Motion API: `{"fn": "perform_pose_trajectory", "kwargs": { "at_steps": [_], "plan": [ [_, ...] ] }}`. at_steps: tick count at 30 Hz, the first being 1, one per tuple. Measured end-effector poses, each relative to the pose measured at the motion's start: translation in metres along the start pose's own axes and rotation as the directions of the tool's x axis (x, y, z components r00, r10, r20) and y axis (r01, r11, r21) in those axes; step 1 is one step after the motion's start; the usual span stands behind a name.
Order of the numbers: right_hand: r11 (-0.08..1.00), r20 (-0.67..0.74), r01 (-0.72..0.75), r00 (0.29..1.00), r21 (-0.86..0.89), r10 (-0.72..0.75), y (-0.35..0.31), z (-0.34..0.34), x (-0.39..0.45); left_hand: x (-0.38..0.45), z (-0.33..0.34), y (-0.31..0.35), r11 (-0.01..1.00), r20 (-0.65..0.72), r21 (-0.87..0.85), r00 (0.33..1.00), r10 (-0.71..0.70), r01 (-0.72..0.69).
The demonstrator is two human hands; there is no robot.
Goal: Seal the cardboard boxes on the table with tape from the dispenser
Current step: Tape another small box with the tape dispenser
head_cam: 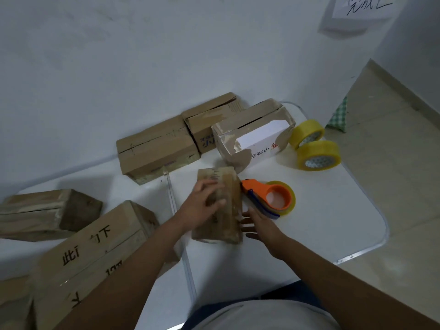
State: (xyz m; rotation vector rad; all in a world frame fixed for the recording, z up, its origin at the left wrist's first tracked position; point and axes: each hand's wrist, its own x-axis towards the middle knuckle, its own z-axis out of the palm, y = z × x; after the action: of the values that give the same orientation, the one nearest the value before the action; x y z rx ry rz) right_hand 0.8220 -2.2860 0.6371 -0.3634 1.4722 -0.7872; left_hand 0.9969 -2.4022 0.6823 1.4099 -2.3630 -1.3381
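Observation:
A small brown cardboard box (226,186) lies in the middle of the white table (321,210). My left hand (202,206) rests on top of it, fingers spread and lightly bent over the top face. With straight fingers, my right hand (259,225) touches the box's right side. The orange tape dispenser (269,196) lies on the table just right of the box, beyond my right hand, with a roll of clear tape in it.
Several more cardboard boxes stand around: two at the left (47,213) (95,253), two at the back (154,148) (209,120), and a white-sided box (257,134) behind the dispenser. Two yellow tape rolls (316,153) lie at the back right. The table edge and floor are to the right.

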Motion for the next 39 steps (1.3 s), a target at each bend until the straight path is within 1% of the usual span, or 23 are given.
{"fn": "perform_pose_trajectory", "kwargs": {
  "at_steps": [1,2,3,4,5,7,9,11,14,17,19,20,24,27,30,33,36,39],
  "plan": [
    [1.0,0.004,-0.02,1.0,-0.002,0.02,0.003,-0.002,-0.002,-0.003,0.002,-0.002,0.988,0.127,0.133,0.99,0.063,-0.08],
    [0.999,0.016,-0.041,0.999,-0.001,0.041,0.006,-0.003,-0.003,-0.007,0.006,-0.005,0.948,0.238,0.268,0.965,0.109,-0.173],
    [0.998,0.031,-0.064,0.998,0.007,0.063,0.01,-0.005,-0.005,-0.011,0.012,-0.01,0.889,0.314,0.379,0.939,0.139,-0.258],
    [0.996,0.049,-0.084,0.995,0.022,0.083,0.013,-0.006,-0.008,-0.015,0.017,-0.013,0.827,0.346,0.461,0.923,0.167,-0.322],
    [0.994,0.068,-0.099,0.993,0.039,0.096,0.016,-0.007,-0.01,-0.017,0.024,-0.018,0.778,0.341,0.516,0.919,0.197,-0.358],
    [0.992,0.093,-0.106,0.991,0.07,0.099,0.019,-0.011,-0.013,-0.019,0.034,-0.024,0.723,0.288,0.58,0.925,0.249,-0.376],
    [0.995,0.083,-0.078,0.994,0.063,0.073,0.021,-0.015,-0.013,-0.021,0.041,-0.027,0.723,0.253,0.598,0.938,0.238,-0.345],
    [0.999,0.069,-0.048,0.996,-0.012,0.049,0.022,-0.019,-0.014,-0.025,0.044,-0.027,0.762,0.242,0.574,0.951,0.193,-0.3],
    [0.996,0.102,-0.038,0.994,-0.078,0.046,0.024,-0.025,-0.018,-0.026,0.043,-0.025,0.776,0.254,0.56,0.952,0.171,-0.289],
    [0.999,0.154,-0.043,0.987,-0.019,0.046,0.025,-0.034,-0.024,-0.027,0.046,-0.026,0.747,0.244,0.589,0.949,0.2,-0.309],
    [0.998,0.159,-0.049,0.986,0.05,0.04,0.026,-0.041,-0.026,-0.027,0.05,-0.03,0.723,0.213,0.617,0.951,0.226,-0.31],
    [0.998,0.15,-0.034,0.988,0.053,0.026,0.027,-0.045,-0.027,-0.027,0.052,-0.031,0.716,0.191,0.627,0.952,0.241,-0.307],
    [0.996,0.089,0.07,0.994,-0.049,-0.065,0.028,-0.056,-0.031,-0.028,0.057,-0.034,0.717,0.126,0.634,0.953,0.274,-0.29],
    [0.982,0.032,0.138,0.99,-0.125,-0.135,0.029,-0.061,-0.03,-0.031,0.065,-0.036,0.687,0.056,0.675,0.947,0.315,-0.268],
    [0.972,-0.019,0.184,0.982,-0.149,-0.189,0.028,-0.06,-0.025,-0.031,0.072,-0.034,0.663,0.019,0.708,0.945,0.327,-0.243],
    [0.958,0.0,0.237,0.971,-0.164,-0.24,0.022,-0.058,-0.023,-0.032,0.07,-0.035,0.678,0.006,0.697,0.946,0.323,-0.236],
    [0.929,0.019,0.303,0.952,-0.214,-0.306,0.017,-0.054,-0.019,-0.035,0.068,-0.038,0.69,-0.019,0.696,0.955,0.296,-0.2],
    [0.886,-0.03,0.372,0.918,-0.279,-0.395,0.016,-0.046,-0.011,-0.036,0.072,-0.033,0.681,-0.045,0.714,0.959,0.28,-0.165]
  ]
}}
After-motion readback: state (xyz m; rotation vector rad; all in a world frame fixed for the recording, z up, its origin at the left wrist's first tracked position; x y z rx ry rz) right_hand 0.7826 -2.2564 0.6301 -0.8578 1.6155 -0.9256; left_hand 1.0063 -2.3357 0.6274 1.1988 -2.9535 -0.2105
